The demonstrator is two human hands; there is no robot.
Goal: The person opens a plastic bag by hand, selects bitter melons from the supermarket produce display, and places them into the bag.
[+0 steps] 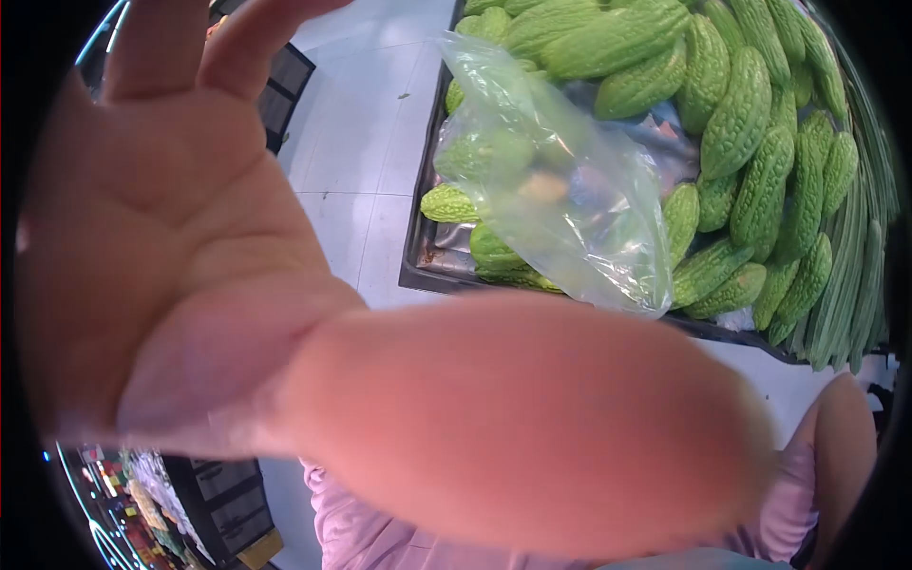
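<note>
My left hand [180,218] fills the left side of the head view, close to the camera. Its palm faces me and its visible fingers are spread, some cut off at the top edge. Nothing shows in it. A large blurred stretch of skin, apparently my forearm [532,418], crosses the lower middle. Beyond it, a clear plastic bag [608,223] lies over part of a heap of light green bitter gourds [736,114]. My right hand does not show; a bare limb [845,437] at the lower right could be an arm or a leg.
The gourds lie in a dark-edged display tray [410,256]. Long, thin green vegetables [860,247] line its right side. Pale floor tiles [356,142] run along its left. Dark shelving [223,503] with goods stands at lower left. Pink clothing [380,522] shows at the bottom.
</note>
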